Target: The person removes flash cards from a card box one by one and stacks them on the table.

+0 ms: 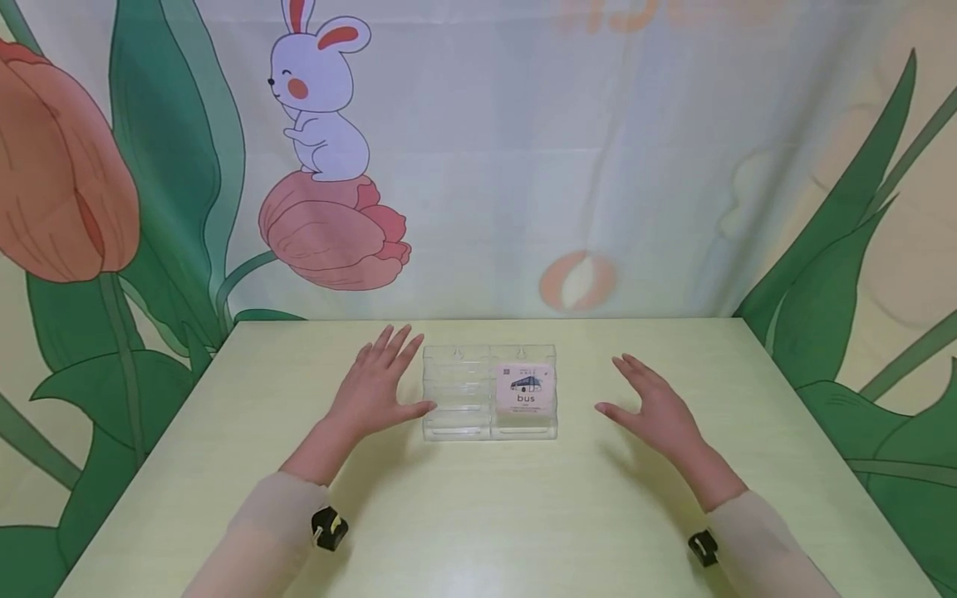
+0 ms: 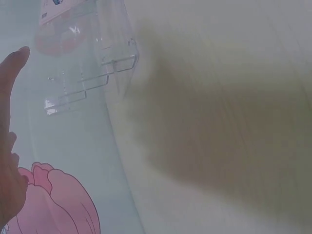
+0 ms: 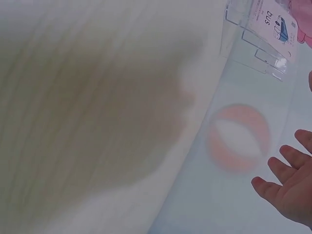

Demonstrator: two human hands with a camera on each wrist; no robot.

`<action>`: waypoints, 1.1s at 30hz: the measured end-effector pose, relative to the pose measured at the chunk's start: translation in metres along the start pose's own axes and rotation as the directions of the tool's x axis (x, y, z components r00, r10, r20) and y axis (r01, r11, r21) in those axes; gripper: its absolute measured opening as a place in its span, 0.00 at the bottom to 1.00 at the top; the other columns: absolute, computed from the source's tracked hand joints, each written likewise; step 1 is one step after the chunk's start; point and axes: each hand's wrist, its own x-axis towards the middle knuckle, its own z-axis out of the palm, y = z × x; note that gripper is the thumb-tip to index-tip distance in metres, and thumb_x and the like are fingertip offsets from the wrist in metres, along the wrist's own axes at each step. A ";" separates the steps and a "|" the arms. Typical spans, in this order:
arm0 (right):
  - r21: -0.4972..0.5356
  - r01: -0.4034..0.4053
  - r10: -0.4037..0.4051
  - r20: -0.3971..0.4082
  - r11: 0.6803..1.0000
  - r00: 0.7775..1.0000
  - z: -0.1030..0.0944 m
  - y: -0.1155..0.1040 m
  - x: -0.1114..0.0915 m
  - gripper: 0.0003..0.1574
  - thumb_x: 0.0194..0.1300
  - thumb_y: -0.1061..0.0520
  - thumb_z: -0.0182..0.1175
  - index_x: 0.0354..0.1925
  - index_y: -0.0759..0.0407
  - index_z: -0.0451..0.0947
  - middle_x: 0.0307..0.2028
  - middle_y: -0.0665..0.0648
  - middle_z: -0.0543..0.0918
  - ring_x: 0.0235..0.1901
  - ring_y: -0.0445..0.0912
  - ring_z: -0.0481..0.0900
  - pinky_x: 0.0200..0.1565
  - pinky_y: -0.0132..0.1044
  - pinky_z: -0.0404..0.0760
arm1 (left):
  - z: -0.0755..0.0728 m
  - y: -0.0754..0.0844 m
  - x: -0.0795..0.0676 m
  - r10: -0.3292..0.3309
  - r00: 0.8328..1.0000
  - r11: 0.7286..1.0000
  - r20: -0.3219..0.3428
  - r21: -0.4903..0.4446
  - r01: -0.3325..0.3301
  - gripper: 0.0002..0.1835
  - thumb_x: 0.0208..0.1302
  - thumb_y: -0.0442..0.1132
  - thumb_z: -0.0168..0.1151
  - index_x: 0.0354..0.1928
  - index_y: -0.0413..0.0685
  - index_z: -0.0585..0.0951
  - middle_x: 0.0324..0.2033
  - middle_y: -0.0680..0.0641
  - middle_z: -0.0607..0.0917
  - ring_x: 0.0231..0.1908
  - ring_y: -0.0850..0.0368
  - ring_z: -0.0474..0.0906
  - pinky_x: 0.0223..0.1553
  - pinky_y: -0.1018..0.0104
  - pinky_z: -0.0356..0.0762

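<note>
A clear plastic rack [image 1: 458, 419] with stepped tiers and two columns stands on the table, in the middle of the head view. In its right column sits a pink card [image 1: 526, 389] with a bus picture and the word "bus"; the left column holds no card. My left hand [image 1: 379, 382] is spread beside the rack's left side, its thumb tip overlapping the rack's edge in the head view. To the right, apart from the rack, my right hand [image 1: 656, 405] hovers with fingers extended and nothing in it. The wrist views show the rack [image 2: 117, 63] and the card [image 3: 275, 25] from either side.
The pale wooden table [image 1: 493, 523] ends at a hanging cloth [image 1: 478, 166] printed with a rabbit and tulips, close behind the rack. A small black device [image 1: 329, 529] is strapped at the left wrist, another black device [image 1: 703, 548] at the right.
</note>
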 end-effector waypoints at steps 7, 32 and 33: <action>-0.024 0.010 -0.010 0.030 1.000 1.000 -0.001 -0.004 0.007 0.54 0.68 0.39 0.65 0.79 0.63 0.56 0.79 0.70 0.58 0.76 0.69 0.58 0.70 0.69 0.67 | -0.001 0.007 0.012 0.020 0.999 1.000 0.031 -0.003 -0.020 0.56 0.59 0.64 0.68 0.81 0.46 0.55 0.82 0.40 0.52 0.82 0.37 0.44 0.79 0.35 0.52; -0.033 0.120 -0.120 -0.002 0.992 0.993 -0.003 -0.029 0.033 0.47 0.66 0.45 0.68 0.74 0.65 0.65 0.74 0.70 0.68 0.73 0.68 0.66 0.70 0.65 0.70 | 0.013 0.021 0.049 0.095 0.986 0.995 0.137 -0.054 -0.089 0.55 0.63 0.64 0.64 0.82 0.44 0.51 0.83 0.43 0.51 0.83 0.42 0.43 0.82 0.42 0.48; -0.033 0.124 -0.124 -0.004 0.992 0.992 -0.002 -0.030 0.034 0.47 0.66 0.45 0.68 0.74 0.65 0.66 0.73 0.70 0.69 0.73 0.68 0.66 0.70 0.65 0.70 | 0.014 0.021 0.050 0.094 0.985 0.995 0.142 -0.052 -0.087 0.55 0.63 0.64 0.64 0.82 0.44 0.51 0.83 0.43 0.51 0.83 0.42 0.43 0.82 0.42 0.47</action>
